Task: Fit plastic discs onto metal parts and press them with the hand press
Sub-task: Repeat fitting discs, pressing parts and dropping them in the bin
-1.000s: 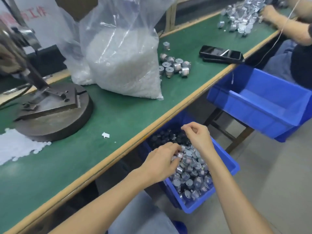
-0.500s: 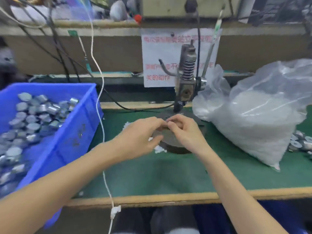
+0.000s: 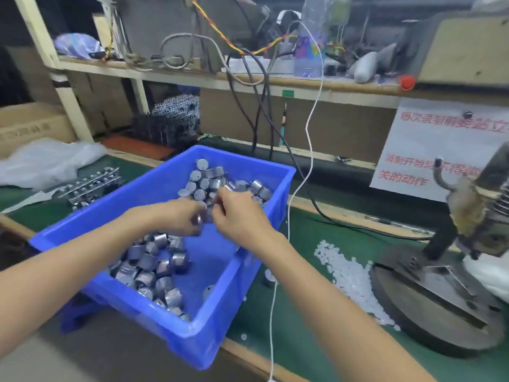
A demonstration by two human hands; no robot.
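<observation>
1. Progress is looking partial, by my judgement: the blue bin (image 3: pixel 187 346), sitting at the near edge of the desk (image 3: pixel 316 340), is holding many metal parts (image 3: pixel 148 267) in a near heap and a far heap. Whether these are wearing discs already, I cannot tell.
2. Over the bin, the left hand (image 3: pixel 176 216) is curling its fingers and pinching one small metal part (image 3: pixel 200 218). The right hand (image 3: pixel 239 216), fingers also curled, is meeting it at the same spot; blur is hiding whether it is gripping anything.
3. Rightward on the desk, the plastic discs (image 3: pixel 349 274) are lying in a loose white heap, touching the base of the hand press (image 3: pixel 440 293). So many are waiting that plenty of fitting and pressing is probably remaining. A stray part (image 3: pixel 268 275) is lying just beside the bin wall.
4. The press is standing unattended; whether anything is sitting in its fixture, I cannot tell.
5. Behind, a shelf (image 3: pixel 303 81) is carrying cables (image 3: pixel 248 86) and a bottle (image 3: pixel 309 51).
</observation>
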